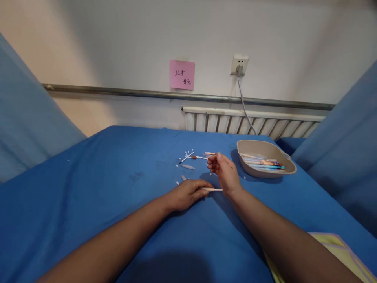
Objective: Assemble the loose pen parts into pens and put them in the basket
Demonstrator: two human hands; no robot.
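Observation:
My left hand (190,193) is closed around a slim peach-and-white pen (211,190), which points right, low over the blue cloth. My right hand (225,171) is raised just beyond it, fingers curled; what they hold, if anything, cannot be made out. A thin white stick with a brown part (200,157) ends at the right fingertips; whether it is held or lies on the cloth is unclear. Left of that hand lie a white stick with a dark tip (186,158), a translucent tube (187,167) and several tiny white pieces. An orange-and-white piece (210,153) lies behind the fingers.
A beige basket (266,174) with several pens stands at the right on the blue cloth (118,169). A yellow cloth (338,243) lies at the lower right. Behind are a metal rail (132,92), a radiator (224,120) and a plugged-in cord (244,102). Blue curtains hang at both sides.

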